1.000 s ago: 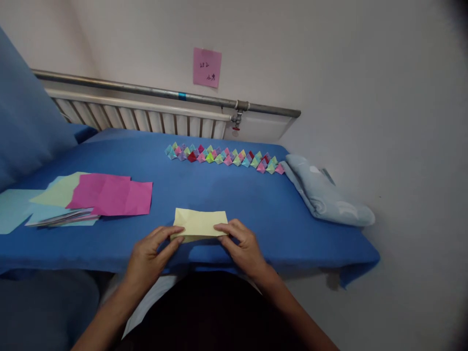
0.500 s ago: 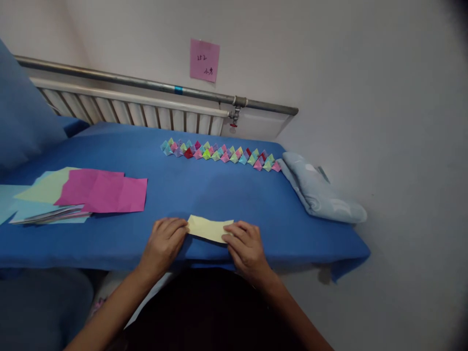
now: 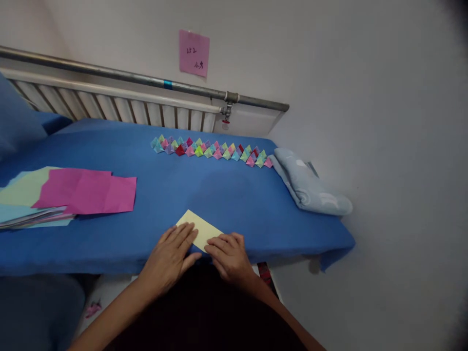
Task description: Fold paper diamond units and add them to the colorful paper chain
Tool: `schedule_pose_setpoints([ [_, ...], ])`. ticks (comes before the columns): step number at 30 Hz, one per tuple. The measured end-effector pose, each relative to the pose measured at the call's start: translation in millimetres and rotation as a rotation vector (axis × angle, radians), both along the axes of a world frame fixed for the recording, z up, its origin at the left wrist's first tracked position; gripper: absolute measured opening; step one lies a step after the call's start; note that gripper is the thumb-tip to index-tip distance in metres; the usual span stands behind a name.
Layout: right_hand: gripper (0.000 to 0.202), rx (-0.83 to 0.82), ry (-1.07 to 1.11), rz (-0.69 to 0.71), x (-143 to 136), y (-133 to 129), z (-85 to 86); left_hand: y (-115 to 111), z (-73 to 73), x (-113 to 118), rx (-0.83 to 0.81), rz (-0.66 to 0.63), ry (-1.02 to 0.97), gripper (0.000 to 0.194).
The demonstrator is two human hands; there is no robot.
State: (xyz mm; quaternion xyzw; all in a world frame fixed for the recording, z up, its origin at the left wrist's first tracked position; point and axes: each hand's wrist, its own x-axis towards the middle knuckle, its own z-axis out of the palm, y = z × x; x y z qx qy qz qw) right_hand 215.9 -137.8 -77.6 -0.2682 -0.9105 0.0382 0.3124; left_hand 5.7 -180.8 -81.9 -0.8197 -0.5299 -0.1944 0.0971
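A folded pale yellow paper (image 3: 204,232) lies slanted near the front edge of the blue-covered table (image 3: 164,187). My left hand (image 3: 170,256) rests on its left part, fingers stretched out flat and thumb spread. On the right end of the paper is my right hand (image 3: 230,256), its fingers bent and close together, pressing the paper's edge; its thumb is partly hidden. Beyond the paper, small folded colourful paper pieces (image 3: 208,151) stand in rows.
Magenta sheets (image 3: 89,191) overlap green and light blue papers at the left. A folded light blue cloth (image 3: 310,187) lies at the table's right end. Behind the table are a radiator (image 3: 124,109) and a metal pipe (image 3: 120,75). A pink note (image 3: 194,53) hangs on the wall.
The yellow paper has turned so its right end points nearer to me. My left hand has opened flat over it, and my right hand has moved down. The view has shifted slightly.
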Motion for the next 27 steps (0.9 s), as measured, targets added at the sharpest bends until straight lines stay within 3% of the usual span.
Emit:
schedule_pose_setpoints([
  [5, 0.026, -0.023, -0.001, 0.006, 3, -1, -1.5, 19, 6.1, 2, -0.066, 0.162, 0.055, 0.045],
  [10, 0.027, -0.022, 0.015, -0.019, 7, 0, -6.3, 31, 12.9, 10, -0.027, 0.213, 0.028, 0.038],
  [12, 0.027, -0.027, 0.022, -0.052, 8, -1, -6.5, 26, 15.0, 12, 0.034, 0.167, -0.030, 0.033],
  [17, 0.024, -0.078, 0.011, -0.068, 3, -3, -1.1, 5, 22.1, 14, -0.006, -0.196, -0.178, 0.020],
  [20, 0.021, -0.118, 0.002, -0.067, 1, -2, 2.5, 1, 21.8, 12, 0.017, -0.187, -0.192, 0.015],
  [27, 0.014, -0.174, 0.132, -0.212, 11, 4, 8.2, 8, 16.2, 10, 0.058, -0.168, -0.207, 0.014],
])
